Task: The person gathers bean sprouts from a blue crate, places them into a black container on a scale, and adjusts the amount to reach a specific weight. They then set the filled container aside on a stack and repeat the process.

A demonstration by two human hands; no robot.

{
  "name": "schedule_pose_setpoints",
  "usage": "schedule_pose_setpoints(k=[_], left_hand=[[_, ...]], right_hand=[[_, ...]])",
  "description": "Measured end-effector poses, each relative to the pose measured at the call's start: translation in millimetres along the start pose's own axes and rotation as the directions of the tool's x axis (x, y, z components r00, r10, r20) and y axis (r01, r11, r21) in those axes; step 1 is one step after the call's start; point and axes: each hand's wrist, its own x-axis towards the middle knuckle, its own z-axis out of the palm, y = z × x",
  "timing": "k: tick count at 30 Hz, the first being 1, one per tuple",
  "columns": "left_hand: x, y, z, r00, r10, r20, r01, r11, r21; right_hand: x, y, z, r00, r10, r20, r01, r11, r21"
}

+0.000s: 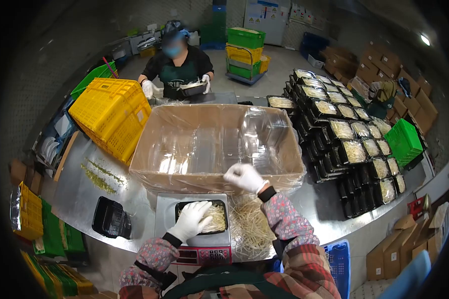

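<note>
My left hand (190,219), in a white glove, lies with its fingers spread on the sprouts (215,219) in a black tray (226,229). That tray rests on a scale (165,209) with a red front panel. Above the near edge of a big cardboard box (184,182) is my right hand (244,177), also gloved, its fingers curled together; whether something is between them cannot be made out. Clear plastic lids (254,142) are stacked inside the box. A loose heap of sprouts (252,224) lies on the metal table right of the scale.
Empty black trays (110,217) sit left of the scale. A yellow crate (107,117) leans beside the box. Filled packs (341,129) are piled high on the right, near a green crate (403,142). Across the table a co-worker (177,67) holds a tray.
</note>
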Motion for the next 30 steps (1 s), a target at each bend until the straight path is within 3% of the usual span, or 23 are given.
schedule_pose_setpoints(k=[1, 2, 3, 4, 5, 7, 9, 10, 11, 12, 13, 15, 18, 20, 21, 23, 24, 25, 27, 28, 30], left_hand=[[0, 3, -7, 1.0, -0.006, -0.03, 0.007, 1.0, 0.018], [2, 5, -17, 0.998, -0.056, -0.031, 0.056, 0.998, -0.018], [1, 5, -26, 0.995, -0.092, -0.048, 0.09, 0.995, -0.048], [-3, 6, -35, 0.984, -0.145, -0.105, 0.138, 0.988, -0.072], [-9, 8, -43, 0.967, -0.196, -0.161, 0.182, 0.978, -0.097], [-17, 18, -60, 0.935, -0.293, -0.198, 0.278, 0.955, -0.102], [-28, 25, -74, 0.905, -0.366, -0.215, 0.349, 0.93, -0.116], [-36, 26, -77, 0.861, -0.46, -0.217, 0.443, 0.888, -0.123], [-45, 27, -78, 0.815, -0.542, -0.207, 0.524, 0.84, -0.137], [-54, 24, -78, 0.801, -0.555, -0.224, 0.54, 0.832, -0.128], [-61, 20, -75, 0.793, -0.56, -0.239, 0.546, 0.828, -0.128], [-74, 12, -69, 0.73, -0.637, -0.246, 0.562, 0.765, -0.314], [-82, 0, -61, 0.691, -0.69, -0.216, 0.566, 0.702, -0.432], [-77, 0, -60, 0.69, -0.694, -0.206, 0.543, 0.685, -0.487], [-71, 2, -62, 0.677, -0.707, -0.202, 0.527, 0.658, -0.538], [-58, 8, -63, 0.676, -0.717, -0.172, 0.501, 0.618, -0.606], [-51, 10, -62, 0.686, -0.709, -0.163, 0.452, 0.592, -0.668], [-44, 12, -62, 0.697, -0.7, -0.157, 0.4, 0.56, -0.725], [-22, 28, -64, 0.717, -0.684, -0.135, 0.311, 0.488, -0.815], [-21, 33, -62, 0.728, -0.675, -0.122, 0.225, 0.403, -0.887], [-19, 19, -45, 0.786, -0.611, -0.097, 0.165, 0.359, -0.919]], right_hand=[[24, 28, -12, 0.993, 0.002, -0.12, -0.004, 1.0, -0.017], [43, 42, -27, 0.969, 0.096, -0.227, -0.137, 0.976, -0.17], [62, 71, -33, 0.939, 0.109, -0.327, -0.24, 0.887, -0.394], [88, 111, -38, 0.94, 0.215, -0.265, -0.333, 0.748, -0.573], [101, 143, -32, 0.903, 0.23, -0.363, -0.42, 0.65, -0.633], [111, 161, -28, 0.866, 0.34, -0.367, -0.496, 0.487, -0.718], [116, 176, -20, 0.849, 0.464, -0.254, -0.469, 0.44, -0.766], [121, 180, -23, 0.832, 0.536, -0.14, -0.455, 0.517, -0.726], [119, 191, -19, 0.946, 0.295, -0.131, -0.283, 0.56, -0.779], [123, 193, -15, 0.974, 0.195, -0.115, -0.2, 0.496, -0.845], [127, 202, -6, 0.966, 0.115, -0.23, -0.256, 0.51, -0.821], [107, 169, -23, 0.985, 0.054, -0.162, -0.167, 0.51, -0.844], [75, 132, -52, 0.96, 0.044, -0.276, -0.259, 0.508, -0.822], [53, 107, -73, 0.896, -0.028, -0.442, -0.297, 0.702, -0.648], [36, 99, -79, 0.785, -0.178, -0.593, -0.144, 0.879, -0.454], [15, 75, -90, 0.693, -0.131, -0.709, 0.031, 0.988, -0.153], [7, 64, -90, 0.732, 0.026, -0.681, 0.152, 0.968, 0.2], [-5, 46, -90, 0.727, 0.028, -0.686, 0.148, 0.969, 0.196], [-37, 4, -83, 0.912, 0.132, -0.388, 0.165, 0.748, 0.643], [-50, -8, -72, 0.953, 0.061, -0.297, 0.158, 0.735, 0.659], [-72, -40, -51, 0.984, 0.098, -0.146, 0.04, 0.686, 0.726]])
